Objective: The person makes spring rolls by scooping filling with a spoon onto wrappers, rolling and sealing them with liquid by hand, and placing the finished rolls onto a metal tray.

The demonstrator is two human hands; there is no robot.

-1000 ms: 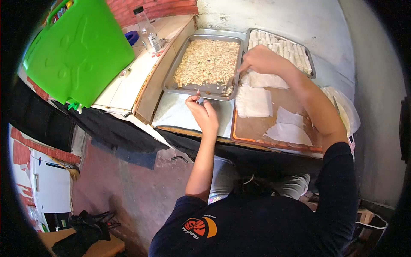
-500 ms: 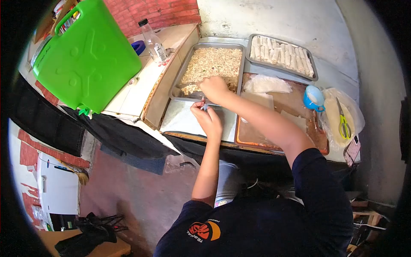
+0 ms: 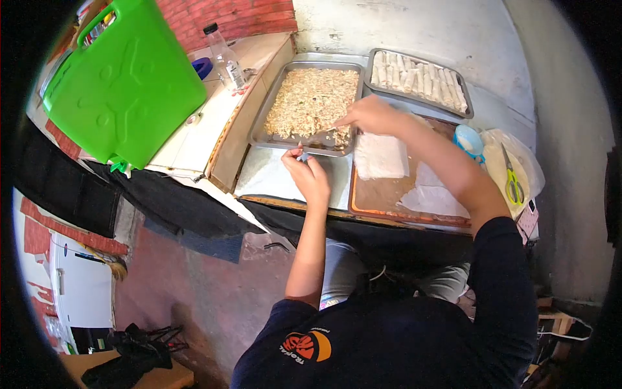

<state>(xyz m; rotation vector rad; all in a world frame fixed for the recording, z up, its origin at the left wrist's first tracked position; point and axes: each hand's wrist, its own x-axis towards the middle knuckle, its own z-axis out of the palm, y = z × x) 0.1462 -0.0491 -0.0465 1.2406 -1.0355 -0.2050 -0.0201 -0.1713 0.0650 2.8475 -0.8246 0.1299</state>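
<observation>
Chopped mixture (image 3: pixel 311 97) lies in the tray (image 3: pixel 332 153), left of and beyond the right hand (image 3: pixel 376 117), the nearer of 2, seemingly gripping a utensil (image 3: pixel 328 129) near the tray's front-right corner; the left hand (image 3: pixel 310 178) curls by its front edge, grip unclear.

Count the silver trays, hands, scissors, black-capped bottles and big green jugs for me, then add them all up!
Silver trays: 2
Hands: 2
Scissors: 1
Black-capped bottle: 1
Big green jug: 1
Total: 7
</observation>
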